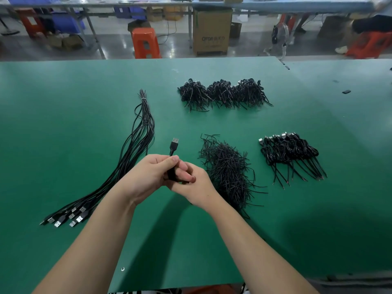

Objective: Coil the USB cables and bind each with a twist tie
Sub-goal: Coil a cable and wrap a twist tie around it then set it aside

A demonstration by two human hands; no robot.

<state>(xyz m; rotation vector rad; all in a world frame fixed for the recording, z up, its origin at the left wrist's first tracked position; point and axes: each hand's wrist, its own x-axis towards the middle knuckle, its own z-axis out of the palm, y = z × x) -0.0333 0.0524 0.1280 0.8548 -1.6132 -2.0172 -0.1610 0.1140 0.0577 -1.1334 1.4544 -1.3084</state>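
My left hand (148, 177) grips a coiled black USB cable (173, 148) above the green table (84, 102); its silver plug sticks up past my fingers. My right hand (194, 184) meets the left and pinches the coil from the right side; what lies between its fingertips is hidden. A pile of black twist ties (228, 172) lies just right of my hands. A bundle of straight, uncoiled USB cables (135, 145) runs along the left, plugs toward me.
A row of coiled, tied cables (290, 153) lies at the right. Three heaps of bound cables (222, 94) sit farther back. Beyond the table's far edge stand an orange stool (145, 42) and a cardboard box (212, 30).
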